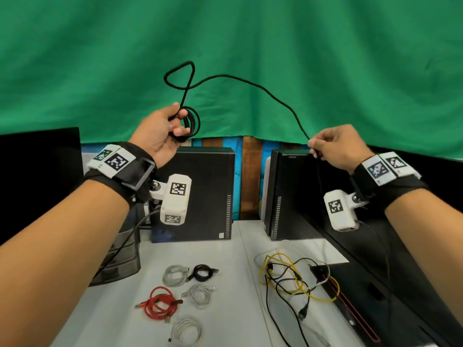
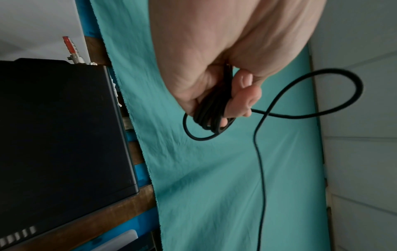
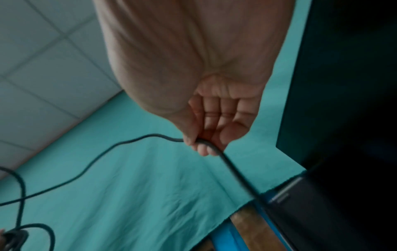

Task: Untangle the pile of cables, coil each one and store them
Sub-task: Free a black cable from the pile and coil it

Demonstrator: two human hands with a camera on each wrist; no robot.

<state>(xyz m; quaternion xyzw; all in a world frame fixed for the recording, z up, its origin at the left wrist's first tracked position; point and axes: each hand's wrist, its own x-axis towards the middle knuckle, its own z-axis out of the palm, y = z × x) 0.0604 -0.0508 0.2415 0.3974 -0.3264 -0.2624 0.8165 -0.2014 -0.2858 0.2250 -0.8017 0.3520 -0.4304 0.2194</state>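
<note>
Both our hands are raised above the table (image 1: 225, 246) before the green cloth (image 1: 250, 33), with one black cable (image 1: 250, 82) strung between them. Our left hand (image 1: 160, 131) grips several finished turns of it, fingers (image 2: 247, 100) curled round the bundle; a loose loop rises above that hand. Our right hand (image 1: 335, 146) pinches the running length between thumb and forefinger, and the cable drops away below it toward the table.

On the tabletop we count five coiled cables near the middle of the front edge: three white (image 1: 175, 275), one black (image 1: 203, 271) and one red (image 1: 160, 303), lying close together but apart. Toward the right edge sits one tangled pile (image 1: 290, 279), where we can tell yellow, black and white strands; how many cables it holds we cannot tell. Two black computer cases (image 1: 208, 191) stand upright along the back edge.
</note>
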